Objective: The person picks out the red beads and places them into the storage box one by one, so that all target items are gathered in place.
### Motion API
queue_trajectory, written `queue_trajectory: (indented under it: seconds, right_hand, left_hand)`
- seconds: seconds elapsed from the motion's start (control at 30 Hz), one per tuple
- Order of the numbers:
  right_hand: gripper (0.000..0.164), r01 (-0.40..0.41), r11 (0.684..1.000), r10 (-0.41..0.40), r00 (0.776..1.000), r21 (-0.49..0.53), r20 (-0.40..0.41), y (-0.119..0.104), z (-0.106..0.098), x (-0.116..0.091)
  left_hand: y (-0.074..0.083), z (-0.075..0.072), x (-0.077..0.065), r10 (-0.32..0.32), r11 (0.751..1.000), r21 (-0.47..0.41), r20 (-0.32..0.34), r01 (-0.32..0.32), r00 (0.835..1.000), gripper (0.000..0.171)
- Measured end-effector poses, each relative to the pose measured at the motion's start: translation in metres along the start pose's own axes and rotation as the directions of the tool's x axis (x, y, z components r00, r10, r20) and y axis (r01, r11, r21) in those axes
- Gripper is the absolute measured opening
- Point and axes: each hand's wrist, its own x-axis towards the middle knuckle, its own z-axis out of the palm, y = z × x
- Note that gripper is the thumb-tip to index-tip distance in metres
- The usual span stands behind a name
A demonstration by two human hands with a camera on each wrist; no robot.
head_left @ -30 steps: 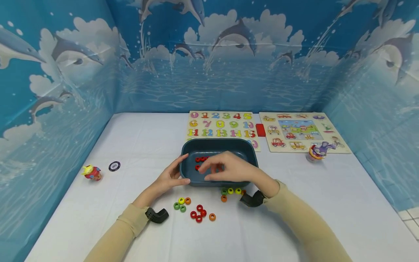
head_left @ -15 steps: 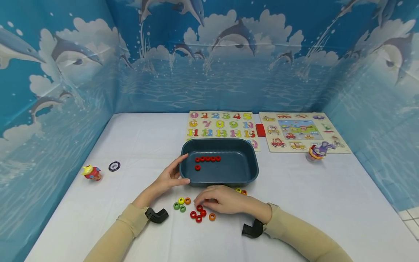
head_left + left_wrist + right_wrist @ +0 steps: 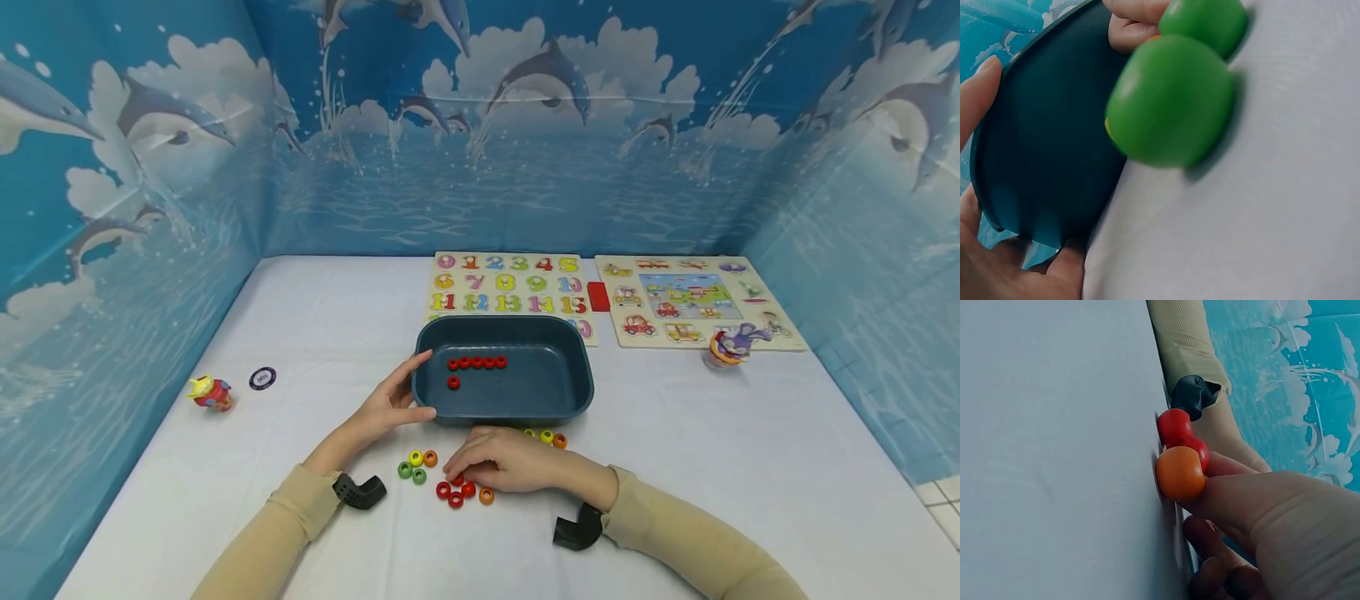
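My left hand [image 3: 388,404] holds the left end of a dark blue-green plastic tray [image 3: 525,408], thumb at the near corner and fingers along the side. Inside the tray, several red beads [image 3: 477,362] form a row, with one more red bead [image 3: 453,382] below. My right hand [image 3: 502,460] is down on the table in front, thumb and fingertips pinching a red bead [image 3: 457,481] that they partly cover. More red beads [image 3: 455,500] lie right beside it. In the right wrist view an orange bead [image 3: 1180,474] stands in front of the fingertips.
Green beads [image 3: 405,470], a yellow and an orange one lie left of the red group; yellow beads [image 3: 547,437] sit before the tray. Behind are a number puzzle board [image 3: 506,283] and a picture board [image 3: 690,296]. Small toys [image 3: 212,393] and a round disc [image 3: 262,378] stand aside.
My right hand came out of the tray and down to the red beads on the table, then closed its fingertips on one. My left hand stayed at the tray.
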Motion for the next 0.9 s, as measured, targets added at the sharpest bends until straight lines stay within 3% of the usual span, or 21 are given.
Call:
queue_trajectory:
  seconds: [0.33,0.47,0.67,0.9]
  right_hand:
    - [0.021,-0.005,1.000,0.004,1.000,-0.026,-0.025,0.002,0.002,0.001]
    - [0.020,0.000,0.999,-0.002,0.999,-0.039,-0.039,-0.008,-0.007,0.000]
    - [0.023,0.021,1.000,-0.022,0.993,-0.010,-0.112,-0.035,-0.051,0.001]
    - [0.022,0.013,0.997,-0.032,0.974,-0.081,-0.226,-0.037,-0.113,0.016]
  left_hand:
    - [-0.002,-0.001,0.000,0.008,1.000,0.002,0.004,-0.008,1.000,0.081]
    - [-0.002,-0.001,0.000,0.009,1.000,0.000,0.005,-0.009,1.000,0.081]
    - [-0.002,-0.001,0.000,0.011,1.000,0.003,0.007,-0.011,1.000,0.081]
    - [0.005,0.001,0.000,-0.021,1.000,0.003,0.005,0.021,1.000,0.080]
